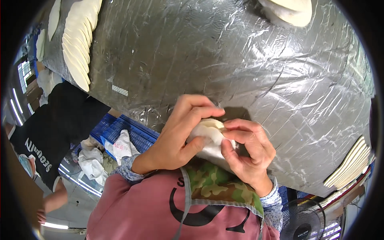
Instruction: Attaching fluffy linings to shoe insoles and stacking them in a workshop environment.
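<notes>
Close to my body, at the table's near edge, a soft white fluffy piece with a cream-coloured edge (207, 132) is between my hands. It looks folded or curled, and its exact kind is hard to make out. My left hand (175, 138) curves round its left side, with the thumb pressed on the white fluff and the fingers arched over the top. At the right side, my right hand (253, 150) pinches the cream edge between thumb and fingertips. Part of the piece is hidden behind my fingers.
A shiny plastic-wrapped table (160, 60) spreads ahead. Overlapping cream oval pieces (76, 44) form a row at far left; a cream fluffy stack (290, 12) lies at far right, thin pieces (350, 164) at near right. A person in black (56, 124) stands left; a fan (304, 220) is lower right.
</notes>
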Available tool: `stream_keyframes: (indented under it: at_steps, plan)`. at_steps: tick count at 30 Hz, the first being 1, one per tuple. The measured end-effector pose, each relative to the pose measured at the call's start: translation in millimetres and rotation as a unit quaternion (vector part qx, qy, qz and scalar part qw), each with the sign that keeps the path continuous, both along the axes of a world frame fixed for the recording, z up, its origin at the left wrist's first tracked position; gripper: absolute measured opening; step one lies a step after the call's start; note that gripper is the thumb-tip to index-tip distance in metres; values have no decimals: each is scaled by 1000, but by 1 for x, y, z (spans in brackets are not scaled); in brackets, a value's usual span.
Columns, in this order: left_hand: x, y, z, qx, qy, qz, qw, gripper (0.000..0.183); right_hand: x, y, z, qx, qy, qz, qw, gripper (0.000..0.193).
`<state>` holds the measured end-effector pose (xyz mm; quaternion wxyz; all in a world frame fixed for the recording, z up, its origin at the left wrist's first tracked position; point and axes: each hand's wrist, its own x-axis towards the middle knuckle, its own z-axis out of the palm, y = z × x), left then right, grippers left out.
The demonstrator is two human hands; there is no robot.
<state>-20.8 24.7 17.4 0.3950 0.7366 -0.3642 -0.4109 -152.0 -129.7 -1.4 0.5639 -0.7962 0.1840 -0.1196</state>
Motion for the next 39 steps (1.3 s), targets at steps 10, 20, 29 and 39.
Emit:
stream_keyframes:
  at_steps: [10,20,29,39]
  plan:
    - [-8,8,-1,-56,205,47,976,28,-4,8,8,69,-46,-14,996,22]
    - [-26,27,4,-139,288,104,942,24,-10,19,20,86,-103,-7,991,28]
    - [-48,44,29,-199,321,115,919,24,-33,31,51,128,-48,40,990,44]
    - [-56,54,48,-296,278,125,905,30,-70,67,85,-24,-102,23,994,35]
